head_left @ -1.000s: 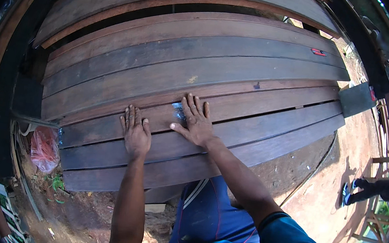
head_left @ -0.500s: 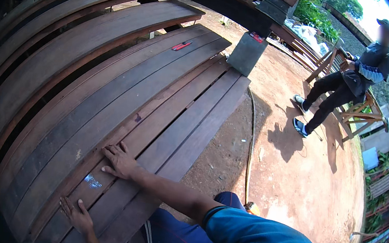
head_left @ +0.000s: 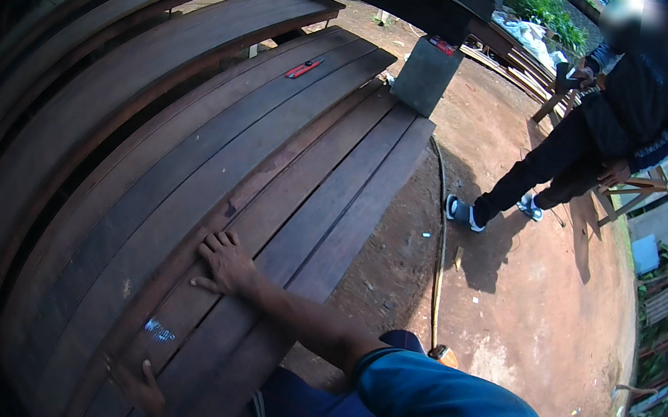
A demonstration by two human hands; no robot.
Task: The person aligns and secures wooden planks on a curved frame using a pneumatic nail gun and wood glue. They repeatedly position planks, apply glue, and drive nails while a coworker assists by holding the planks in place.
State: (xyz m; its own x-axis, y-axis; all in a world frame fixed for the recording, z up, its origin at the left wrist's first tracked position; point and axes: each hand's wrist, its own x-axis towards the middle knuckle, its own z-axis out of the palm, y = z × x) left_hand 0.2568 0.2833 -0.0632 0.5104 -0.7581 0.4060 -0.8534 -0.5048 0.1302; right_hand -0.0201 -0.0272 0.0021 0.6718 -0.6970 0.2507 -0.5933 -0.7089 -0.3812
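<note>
Several long dark-brown wooden planks (head_left: 336,188) lie side by side in front of me. My right hand (head_left: 227,265) rests on a reddish-brown plank with its fingers spread. Further down the same boards, my left hand (head_left: 138,387) lies with thumb and fingers apart, dim near the picture's lower edge. A whitish-blue mark (head_left: 159,330) shows on the wood between the two hands. Neither hand grips anything. Far up the boards, out of reach of both hands, lies a slim red tool (head_left: 304,68), too small to name surely.
More long boards (head_left: 162,46) are stacked to the left with dark gaps between. A grey block-shaped post (head_left: 425,76) stands at the planks' far end. A hose (head_left: 439,246) runs over the dirt floor (head_left: 537,317). A person (head_left: 612,118) stands at right beside a wooden trestle (head_left: 640,192).
The other person has stepped nearer, toward the hose. My right hand has slid slightly farther up and right on the planks; my left hand sits slightly lower in view.
</note>
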